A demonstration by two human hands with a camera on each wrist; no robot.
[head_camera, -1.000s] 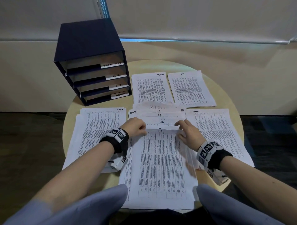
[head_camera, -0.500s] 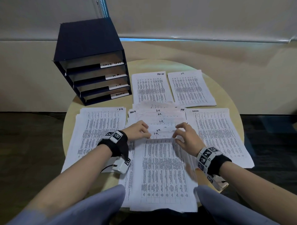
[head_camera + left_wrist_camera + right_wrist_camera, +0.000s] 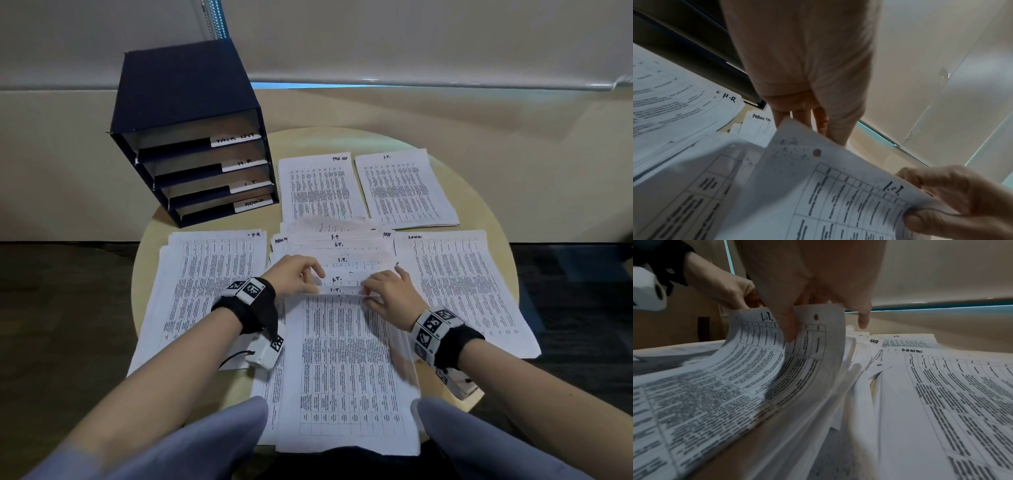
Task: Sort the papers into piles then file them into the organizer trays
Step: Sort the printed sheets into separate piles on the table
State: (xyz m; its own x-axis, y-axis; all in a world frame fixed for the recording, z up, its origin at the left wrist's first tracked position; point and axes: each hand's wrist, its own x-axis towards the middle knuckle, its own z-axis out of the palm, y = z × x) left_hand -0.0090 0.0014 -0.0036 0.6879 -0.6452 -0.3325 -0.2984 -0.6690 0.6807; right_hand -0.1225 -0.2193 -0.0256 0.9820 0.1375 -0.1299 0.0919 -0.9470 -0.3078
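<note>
A fanned stack of printed sheets (image 3: 342,370) lies in the middle of the round table (image 3: 486,219), with several "I.T." headings showing at its far end. My left hand (image 3: 313,279) and right hand (image 3: 371,291) both pinch the top edge of the front I.T. sheet (image 3: 339,290). In the right wrist view that sheet (image 3: 777,356) curls up off the stack, my right thumb (image 3: 789,327) on its face. In the left wrist view my left fingers (image 3: 803,115) sit behind the sheet's corner (image 3: 818,186). The dark blue organizer (image 3: 185,102) stands at the far left.
Sorted piles surround the stack: H.R. (image 3: 209,284) on the left, Admin (image 3: 459,284) on the right, Task List (image 3: 318,186) and I.T. (image 3: 404,188) at the back. The organizer trays are labelled Task List, H.R., I.T. and Admin. My knees are at the table's near edge.
Both hands have drawn closer together and toward me, fanning the stack so more I.T. headings show. The front sheet's top edge is now pinched and lifted.
</note>
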